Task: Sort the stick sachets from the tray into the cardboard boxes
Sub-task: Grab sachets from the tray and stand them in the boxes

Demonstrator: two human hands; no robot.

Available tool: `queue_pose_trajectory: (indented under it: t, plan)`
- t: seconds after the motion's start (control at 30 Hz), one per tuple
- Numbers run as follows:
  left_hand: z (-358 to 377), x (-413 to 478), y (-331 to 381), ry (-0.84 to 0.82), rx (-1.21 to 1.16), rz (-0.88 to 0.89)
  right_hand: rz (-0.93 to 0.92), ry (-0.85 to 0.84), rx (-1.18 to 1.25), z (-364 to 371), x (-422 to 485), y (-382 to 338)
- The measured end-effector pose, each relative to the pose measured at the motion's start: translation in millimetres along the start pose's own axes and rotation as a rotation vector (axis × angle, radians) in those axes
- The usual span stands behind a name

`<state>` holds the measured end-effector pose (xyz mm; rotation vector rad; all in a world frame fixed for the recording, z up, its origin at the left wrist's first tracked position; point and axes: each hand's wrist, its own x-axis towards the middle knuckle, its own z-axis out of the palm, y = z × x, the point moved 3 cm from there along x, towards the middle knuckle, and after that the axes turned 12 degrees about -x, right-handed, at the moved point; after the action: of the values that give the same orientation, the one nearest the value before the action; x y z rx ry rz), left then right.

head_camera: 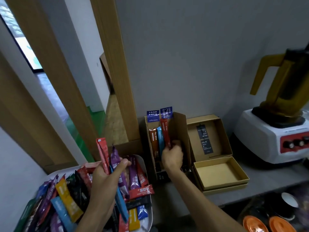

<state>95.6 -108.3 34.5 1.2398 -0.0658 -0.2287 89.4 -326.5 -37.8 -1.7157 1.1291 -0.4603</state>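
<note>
A grey bench (270, 174) is seen against a wall, with a white-based blender (274, 136) with a yellow jug at its right end. At the left end, a pale tray (150, 216) is heaped with stick sachets in red, purple, yellow, blue and black, lying at mixed angles. They are too many and too overlapped to be counted.

Two cardboard boxes are set side by side between tray and blender. The narrow cardboard box (179, 129), nearer the tray, holds three sachets stood on end with their long axes running up and away: a brown sachet (153, 142), a light blue sachet (160, 139) and a red sachet (164, 131). Two blue cards (153, 115) are propped at its back. The flat cardboard box (219, 173) lies open, and two black labels (204, 138) are seen inside its raised lid.

The right hand (173, 156) is clamped on the lower end of the red sachet in the narrow box. The left hand (107, 178) is held over the tray, its fingers and thumb closed round three fanned sachets. A red stick (102, 151) and a purple stick (115, 158) point up, and a blue stick (121, 203) points down.
</note>
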Motion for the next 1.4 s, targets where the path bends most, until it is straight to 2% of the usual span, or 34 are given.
queue_pose_trajectory:
  t: [0.03, 0.1, 0.27, 0.47, 0.67, 0.83, 1.0, 1.07, 1.13, 1.17, 1.23, 1.27, 1.3, 1.4]
  plan:
    - [-1, 1, 1, -0.006, -0.002, 0.005, -0.054, -0.021, -0.175, 0, 3, 2]
    - [-4, 3, 4, -0.011, 0.002, 0.025, -0.13, -0.054, -0.377, 0, 7, 4]
    - [-2, 6, 10, -0.03, -0.062, 0.057, -0.275, 0.062, -0.609, 1, -1, -2]
    - [0, 6, 8, -0.026, -0.1, 0.04, -0.362, 0.075, -0.707, -2, 6, -3]
    - [3, 1, 2, -0.013, -0.093, 0.049, -0.352, 0.002, -0.657, -1, 12, -6]
    - [3, -2, 6, 0.003, -0.101, 0.057, -0.452, 0.099, -0.713, -2, 4, -2]
    - [15, -1, 12, 0.043, -0.193, 0.05, -0.487, 0.025, -0.774, 2, -4, 6]
    - [18, 1, 14, 0.058, -0.213, 0.057, -0.508, 0.036, -0.698, -7, -12, 2]
    - [19, 4, 17, 0.048, -0.272, 0.058, -0.559, -0.022, -0.453, -25, -35, 2]
    - [19, 5, 19, 0.036, -0.318, 0.055, -0.567, -0.125, -0.293, -35, -54, 2]
    - [22, 6, 23, 0.005, -0.41, 0.049, -0.51, -0.497, -0.058, -49, -96, -1]
    - [26, 4, 24, -0.014, -0.441, 0.046, -0.476, -0.654, -0.009, -53, -113, -2]
    - [30, 1, 26, -0.035, -0.459, 0.044, -0.468, -0.73, 0.01, -56, -123, -2]
    - [34, 0, 38, -0.07, -0.475, 0.077, -0.42, -0.697, 0.104, -68, -125, 0]
